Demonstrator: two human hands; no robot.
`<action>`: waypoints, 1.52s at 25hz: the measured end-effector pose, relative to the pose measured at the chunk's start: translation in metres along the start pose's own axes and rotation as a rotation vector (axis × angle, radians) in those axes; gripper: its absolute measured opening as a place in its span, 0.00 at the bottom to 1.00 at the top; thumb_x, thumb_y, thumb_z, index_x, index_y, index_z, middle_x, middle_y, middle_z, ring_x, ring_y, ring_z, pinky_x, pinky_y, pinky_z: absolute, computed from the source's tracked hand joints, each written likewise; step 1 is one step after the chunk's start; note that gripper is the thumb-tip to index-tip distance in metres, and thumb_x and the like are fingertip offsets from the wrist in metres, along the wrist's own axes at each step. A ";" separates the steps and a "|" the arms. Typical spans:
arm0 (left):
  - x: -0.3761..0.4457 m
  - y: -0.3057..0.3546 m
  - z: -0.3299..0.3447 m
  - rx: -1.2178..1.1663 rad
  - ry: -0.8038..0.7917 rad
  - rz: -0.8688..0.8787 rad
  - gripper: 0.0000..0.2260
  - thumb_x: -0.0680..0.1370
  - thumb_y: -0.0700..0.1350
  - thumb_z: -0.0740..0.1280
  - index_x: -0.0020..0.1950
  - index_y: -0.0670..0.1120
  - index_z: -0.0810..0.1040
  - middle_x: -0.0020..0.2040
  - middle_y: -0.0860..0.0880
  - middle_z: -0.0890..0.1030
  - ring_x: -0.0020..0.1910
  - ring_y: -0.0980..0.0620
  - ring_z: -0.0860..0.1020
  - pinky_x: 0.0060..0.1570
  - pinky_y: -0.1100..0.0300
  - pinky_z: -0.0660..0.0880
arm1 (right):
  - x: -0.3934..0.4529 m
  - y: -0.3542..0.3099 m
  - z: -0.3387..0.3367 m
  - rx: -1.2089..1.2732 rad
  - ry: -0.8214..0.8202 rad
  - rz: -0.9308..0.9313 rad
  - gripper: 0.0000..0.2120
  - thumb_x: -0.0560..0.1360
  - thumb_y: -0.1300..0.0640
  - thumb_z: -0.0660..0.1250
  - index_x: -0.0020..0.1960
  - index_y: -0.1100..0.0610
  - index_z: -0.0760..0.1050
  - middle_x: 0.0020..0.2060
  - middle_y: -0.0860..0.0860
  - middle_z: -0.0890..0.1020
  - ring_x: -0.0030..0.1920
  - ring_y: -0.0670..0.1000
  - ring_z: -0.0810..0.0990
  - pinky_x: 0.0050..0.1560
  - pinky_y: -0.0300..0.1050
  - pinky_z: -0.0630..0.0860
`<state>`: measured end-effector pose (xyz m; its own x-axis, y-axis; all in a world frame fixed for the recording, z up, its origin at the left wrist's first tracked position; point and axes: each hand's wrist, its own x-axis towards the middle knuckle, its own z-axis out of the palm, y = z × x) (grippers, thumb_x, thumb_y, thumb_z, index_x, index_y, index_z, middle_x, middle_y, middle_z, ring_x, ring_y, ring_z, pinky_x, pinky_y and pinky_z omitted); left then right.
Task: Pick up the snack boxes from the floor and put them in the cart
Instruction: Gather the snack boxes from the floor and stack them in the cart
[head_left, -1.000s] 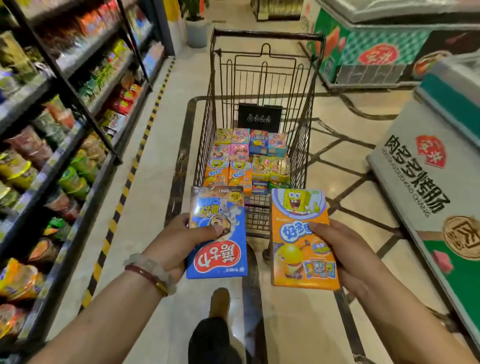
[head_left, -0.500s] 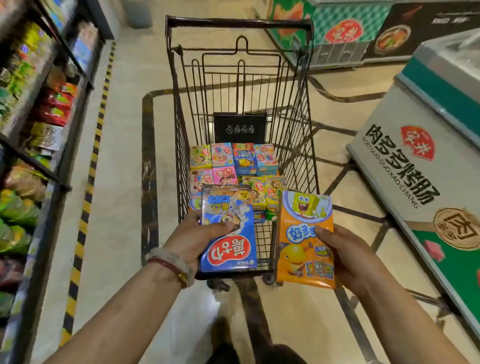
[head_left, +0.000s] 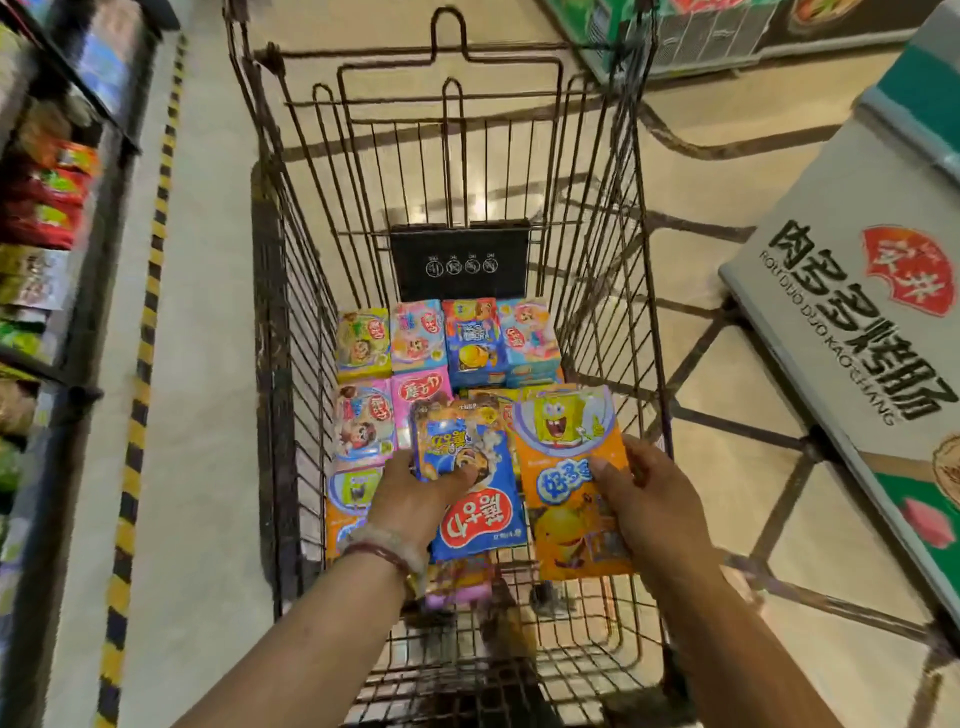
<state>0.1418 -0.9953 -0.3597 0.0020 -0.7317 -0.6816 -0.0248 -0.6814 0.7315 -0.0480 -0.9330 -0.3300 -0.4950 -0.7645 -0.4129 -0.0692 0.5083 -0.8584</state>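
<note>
Now lowered inside the cart at frame centre: left hand grip clasping blue box, right hand grip clasping orange box; release imminent.

a blue snack box with a red-and-white logo at its near end and a cartoon face in the middle is held flat inside the wire cart, face up, long side running away from the viewer. just beside it on the right, an orange snack box with a yellow cartoon sponge at its far end lies the same way, touching or nearly touching the blue one. beneath and beyond them, more snack boxes in pink, yellow-green, blue and orange lie face up in rows on the cart floor; those under the two held boxes are mostly hidden, and their print is too blurred to read.
</note>
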 end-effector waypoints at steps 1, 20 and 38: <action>0.017 0.000 0.009 0.028 0.017 0.023 0.12 0.72 0.39 0.73 0.54 0.43 0.77 0.48 0.43 0.83 0.40 0.48 0.82 0.39 0.58 0.78 | 0.018 0.001 0.007 -0.072 0.037 -0.045 0.13 0.76 0.53 0.68 0.60 0.51 0.76 0.49 0.48 0.83 0.44 0.47 0.82 0.40 0.38 0.76; 0.165 -0.072 0.087 1.327 0.244 0.780 0.24 0.73 0.46 0.63 0.69 0.44 0.69 0.68 0.39 0.72 0.68 0.39 0.70 0.67 0.47 0.59 | 0.138 0.065 0.076 -0.640 0.272 -0.125 0.23 0.77 0.50 0.58 0.71 0.51 0.66 0.65 0.50 0.75 0.62 0.55 0.73 0.52 0.47 0.70; 0.188 -0.060 0.052 1.611 0.036 0.729 0.26 0.75 0.55 0.53 0.65 0.44 0.76 0.64 0.40 0.77 0.62 0.38 0.76 0.62 0.44 0.58 | 0.185 0.112 0.108 -1.012 0.239 -0.660 0.21 0.73 0.50 0.62 0.61 0.60 0.78 0.59 0.56 0.81 0.61 0.58 0.78 0.66 0.42 0.62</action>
<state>0.0914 -1.0911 -0.5329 -0.4376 -0.8667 -0.2394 -0.8990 0.4266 0.0990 -0.0537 -1.0600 -0.5348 -0.2490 -0.9538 0.1682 -0.9536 0.2111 -0.2147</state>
